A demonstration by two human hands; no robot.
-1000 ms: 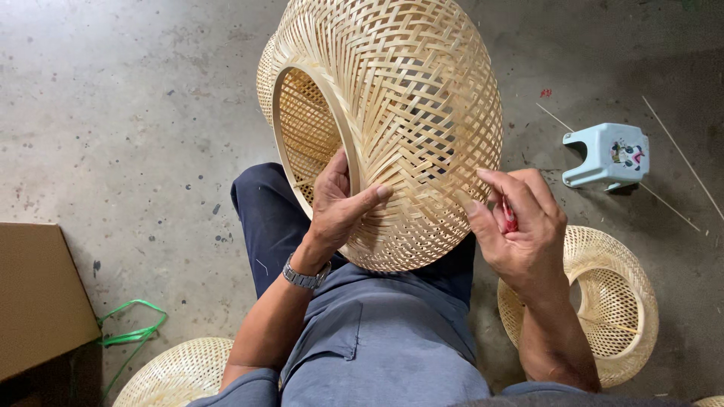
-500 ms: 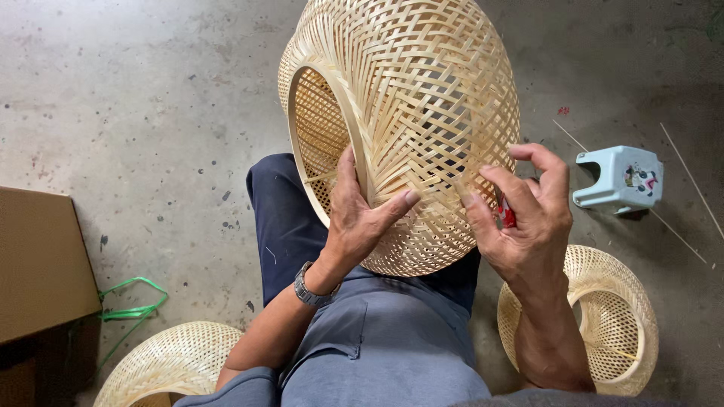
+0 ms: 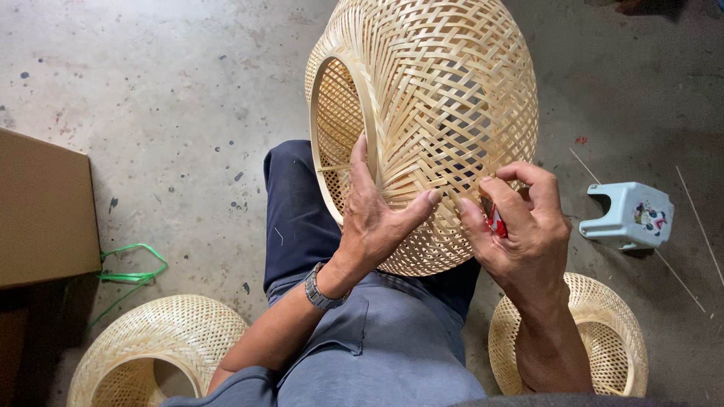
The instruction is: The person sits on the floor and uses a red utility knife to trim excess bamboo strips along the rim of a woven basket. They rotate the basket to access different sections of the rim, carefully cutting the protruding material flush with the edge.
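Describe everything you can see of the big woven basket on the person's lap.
The woven basket is a large rounded shell of pale, bamboo-like strips in an open lattice, with a round rimmed opening turned to the left. It lies tipped on its side over the person's knees. The left hand presses flat on its lower wall beside the rim, thumb stretched across the weave. The right hand touches its lower right side while gripping a small red tool.
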